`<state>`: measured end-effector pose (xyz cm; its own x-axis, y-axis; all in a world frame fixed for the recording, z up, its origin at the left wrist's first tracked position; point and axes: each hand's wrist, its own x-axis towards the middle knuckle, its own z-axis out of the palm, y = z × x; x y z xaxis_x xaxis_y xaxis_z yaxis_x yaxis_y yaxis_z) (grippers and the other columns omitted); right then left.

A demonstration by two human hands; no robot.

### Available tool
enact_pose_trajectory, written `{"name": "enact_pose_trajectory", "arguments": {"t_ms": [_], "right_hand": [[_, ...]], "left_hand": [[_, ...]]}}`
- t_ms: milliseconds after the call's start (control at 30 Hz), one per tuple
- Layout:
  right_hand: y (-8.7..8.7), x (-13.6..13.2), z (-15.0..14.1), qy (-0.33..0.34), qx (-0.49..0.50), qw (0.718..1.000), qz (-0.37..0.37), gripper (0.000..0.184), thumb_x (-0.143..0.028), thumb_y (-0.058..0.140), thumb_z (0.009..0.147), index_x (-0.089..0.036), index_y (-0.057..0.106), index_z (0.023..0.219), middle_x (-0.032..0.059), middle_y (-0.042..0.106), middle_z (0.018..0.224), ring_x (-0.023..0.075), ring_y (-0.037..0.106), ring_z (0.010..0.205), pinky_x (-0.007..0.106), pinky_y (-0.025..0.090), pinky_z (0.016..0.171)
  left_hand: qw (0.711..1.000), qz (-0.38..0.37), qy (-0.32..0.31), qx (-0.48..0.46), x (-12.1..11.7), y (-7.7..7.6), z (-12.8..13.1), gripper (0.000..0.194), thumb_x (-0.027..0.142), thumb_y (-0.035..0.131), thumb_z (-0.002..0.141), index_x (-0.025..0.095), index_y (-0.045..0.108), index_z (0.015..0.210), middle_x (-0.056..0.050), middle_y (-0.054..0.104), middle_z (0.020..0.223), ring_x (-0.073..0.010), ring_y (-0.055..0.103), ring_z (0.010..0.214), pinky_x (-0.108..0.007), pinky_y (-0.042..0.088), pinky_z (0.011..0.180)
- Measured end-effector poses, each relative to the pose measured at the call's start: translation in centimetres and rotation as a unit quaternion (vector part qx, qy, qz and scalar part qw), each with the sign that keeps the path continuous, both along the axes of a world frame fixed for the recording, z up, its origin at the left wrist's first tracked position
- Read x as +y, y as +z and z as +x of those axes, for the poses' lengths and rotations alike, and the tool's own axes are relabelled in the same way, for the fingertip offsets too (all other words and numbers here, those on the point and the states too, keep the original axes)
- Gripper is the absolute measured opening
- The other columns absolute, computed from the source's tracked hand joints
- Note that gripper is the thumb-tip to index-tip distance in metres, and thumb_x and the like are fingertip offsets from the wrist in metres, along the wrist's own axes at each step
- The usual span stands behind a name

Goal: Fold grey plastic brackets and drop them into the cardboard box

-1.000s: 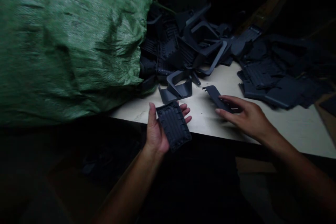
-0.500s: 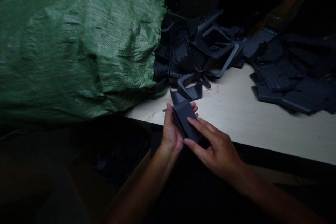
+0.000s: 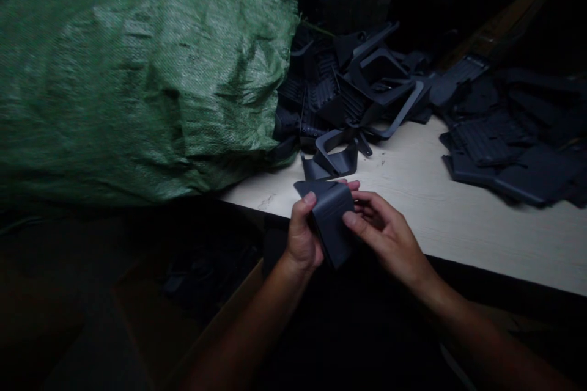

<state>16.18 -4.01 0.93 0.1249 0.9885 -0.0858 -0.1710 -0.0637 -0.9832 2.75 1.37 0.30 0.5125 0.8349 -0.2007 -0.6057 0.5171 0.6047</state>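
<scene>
A dark grey bent plastic part [image 3: 334, 215] is held just over the front edge of the table. My left hand [image 3: 304, 238] grips it from the left, thumb along its side and fingers behind it. On the other side, my right hand [image 3: 385, 232] has its thumb on the part's face and its fingers curled at the far edge. Right behind the hands, an angular open-framed grey part [image 3: 337, 156] lies on the table.
A big green woven sack [image 3: 151, 85] fills the left, its mouth toward a heap of dark plastic parts [image 3: 362, 82]. Flat dark parts [image 3: 518, 153] are piled on the right of the pale wooden table [image 3: 477, 232]. Below left, a box [image 3: 220, 324] holds dark items.
The part has turned in my hands and now shows a bent edge and a pointed corner. My right hand shifted from lying across its face to holding its right side.
</scene>
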Motion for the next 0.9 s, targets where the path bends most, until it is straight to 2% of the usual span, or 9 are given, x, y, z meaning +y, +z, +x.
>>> {"name": "enact_pose_trajectory", "arguments": {"t_ms": [100, 200, 267, 367, 433, 533, 733, 800, 900], "right_hand": [[0.4, 0.7, 0.1, 0.048, 0.065, 0.996, -0.029, 0.038, -0.053, 0.074, 0.096, -0.022, 0.069, 0.118, 0.0063, 0.075, 0.108, 0.0227, 0.072, 0.097, 0.031, 0.059, 0.084], [0.9, 0.6, 0.1, 0.056, 0.035, 0.998, -0.018, 0.037, -0.052, 0.076, 0.095, -0.021, 0.071, 0.115, 0.0048, 0.074, 0.101, 0.0217, 0.070, 0.090, 0.029, 0.056, 0.078], [1.1, 0.2, 0.1, 0.080, -0.003, 0.997, -0.001, 0.031, -0.048, 0.076, 0.095, -0.021, 0.072, 0.110, 0.0032, 0.073, 0.100, 0.0206, 0.067, 0.091, 0.027, 0.054, 0.080], [1.1, -0.5, -0.3, 0.120, -0.029, 0.992, 0.015, 0.024, -0.042, 0.075, 0.097, -0.022, 0.070, 0.108, 0.0015, 0.070, 0.099, 0.0194, 0.063, 0.093, 0.026, 0.050, 0.082], [0.9, -0.9, -1.0, 0.097, -0.036, 0.994, 0.033, 0.022, -0.040, 0.075, 0.096, -0.021, 0.069, 0.107, 0.0013, 0.068, 0.099, 0.0194, 0.062, 0.093, 0.026, 0.049, 0.083], [0.4, -1.5, -2.1, 0.044, -0.051, 0.995, 0.068, 0.018, -0.037, 0.075, 0.095, -0.021, 0.069, 0.099, 0.0006, 0.066, 0.092, 0.0191, 0.061, 0.089, 0.026, 0.048, 0.081], [0.3, -1.8, -2.0, 0.055, -0.066, 0.994, 0.064, 0.020, -0.038, 0.080, 0.091, -0.022, 0.071, 0.098, 0.0008, 0.068, 0.093, 0.0203, 0.062, 0.088, 0.027, 0.049, 0.079], [0.5, -1.8, -1.3, 0.082, -0.070, 0.993, 0.041, 0.022, -0.039, 0.083, 0.089, -0.022, 0.072, 0.097, 0.0001, 0.069, 0.092, 0.0198, 0.062, 0.087, 0.027, 0.049, 0.079], [1.0, -1.8, -0.1, 0.110, -0.072, 0.991, -0.008, 0.023, -0.042, 0.085, 0.087, -0.024, 0.074, 0.095, -0.0018, 0.070, 0.086, 0.0179, 0.063, 0.079, 0.026, 0.050, 0.073]], "left_hand": [[1.000, 0.030, -0.008, 0.002, -0.7, 0.1, 0.5, 0.062, 0.056, 0.068, 0.082, 0.012, 0.072, 0.126, -0.018, 0.070, 0.138, -0.0400, 0.064, 0.129, -0.049, 0.049, 0.110], [1.000, -0.005, -0.002, 0.003, -0.1, 0.8, 0.4, 0.060, 0.056, 0.065, 0.085, 0.012, 0.070, 0.125, -0.019, 0.073, 0.131, -0.0397, 0.064, 0.129, -0.051, 0.049, 0.109], [0.997, -0.061, 0.037, -0.003, 1.0, 1.6, 0.0, 0.051, 0.053, 0.061, 0.088, 0.013, 0.070, 0.118, -0.018, 0.078, 0.117, -0.0351, 0.069, 0.121, -0.050, 0.050, 0.108], [0.989, -0.101, 0.103, 0.029, 2.3, 2.8, -0.5, 0.027, 0.040, 0.061, 0.087, 0.017, 0.068, 0.099, -0.006, 0.076, 0.080, -0.0256, 0.076, 0.090, -0.045, 0.055, 0.100], [0.987, -0.092, 0.112, 0.074, 2.4, 3.4, -0.7, 0.016, 0.035, 0.063, 0.086, 0.019, 0.063, 0.090, 0.002, 0.065, 0.061, -0.0226, 0.075, 0.075, -0.042, 0.058, 0.092], [0.983, -0.066, 0.118, 0.122, 1.6, 3.9, -0.6, 0.013, 0.032, 0.062, 0.087, 0.020, 0.058, 0.084, 0.005, 0.056, 0.055, -0.0206, 0.073, 0.068, -0.037, 0.060, 0.084], [0.975, 0.009, 0.133, 0.178, 0.6, 3.7, -1.1, 0.017, 0.038, 0.060, 0.091, 0.021, 0.058, 0.089, 0.003, 0.060, 0.058, -0.0207, 0.069, 0.062, -0.033, 0.057, 0.072], [0.962, 0.082, 0.108, 0.235, 1.0, 3.3, -1.9, 0.021, 0.041, 0.058, 0.094, 0.021, 0.063, 0.093, -0.001, 0.068, 0.066, -0.0218, 0.069, 0.067, -0.032, 0.054, 0.071], [0.880, 0.270, 0.055, 0.388, 2.0, 3.2, -3.5, 0.027, 0.044, 0.064, 0.094, 0.019, 0.075, 0.095, -0.008, 0.076, 0.088, -0.0232, 0.068, 0.084, -0.030, 0.047, 0.075]]}}
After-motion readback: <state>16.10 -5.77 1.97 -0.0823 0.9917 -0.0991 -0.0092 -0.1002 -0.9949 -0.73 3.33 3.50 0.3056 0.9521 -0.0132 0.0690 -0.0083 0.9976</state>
